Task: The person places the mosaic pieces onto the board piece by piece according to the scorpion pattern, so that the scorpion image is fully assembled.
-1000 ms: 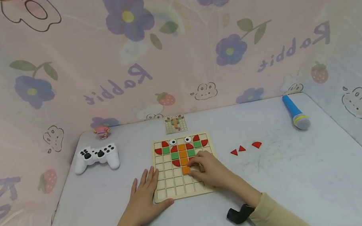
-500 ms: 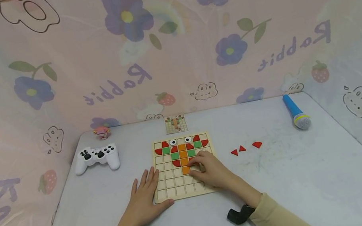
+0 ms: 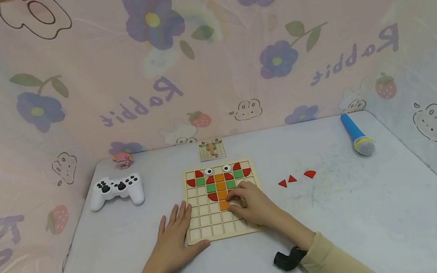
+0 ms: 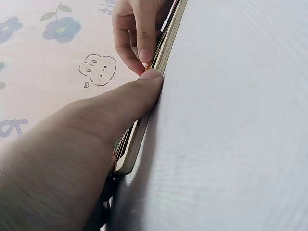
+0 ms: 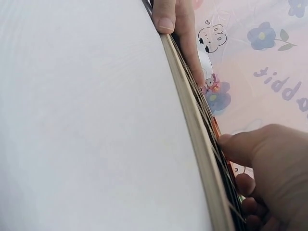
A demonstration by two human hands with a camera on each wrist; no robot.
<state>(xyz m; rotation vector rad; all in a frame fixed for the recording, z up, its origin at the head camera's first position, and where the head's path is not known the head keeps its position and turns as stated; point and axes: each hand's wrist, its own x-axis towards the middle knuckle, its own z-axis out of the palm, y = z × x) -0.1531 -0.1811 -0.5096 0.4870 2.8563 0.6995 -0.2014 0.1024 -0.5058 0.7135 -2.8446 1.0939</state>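
A wooden grid board [image 3: 211, 232] lies mid-table, with red, green and orange pieces and two eye pieces [image 3: 208, 172] set in its upper part. My left hand [image 3: 172, 247] rests along the board's left side, fingers straight and thumb at the front-left edge. In the left wrist view, its thumb [image 4: 130, 98] lies against the board's edge. My right hand [image 3: 254, 205] reaches over the board's right half. Its curled thumb and index finger pinch the lowest orange square tile [image 3: 224, 205] in the middle column. This hand covers part of the board, including most of a red piece.
Right of the board lie two small red triangles [image 3: 291, 178] and a red fan-shaped piece [image 3: 310, 174]. A pattern card [image 3: 211, 149] sits behind the board. A white game controller [image 3: 117, 191] and pink figurine [image 3: 123, 159] stand left; a blue toy microphone [image 3: 357, 135] lies right.
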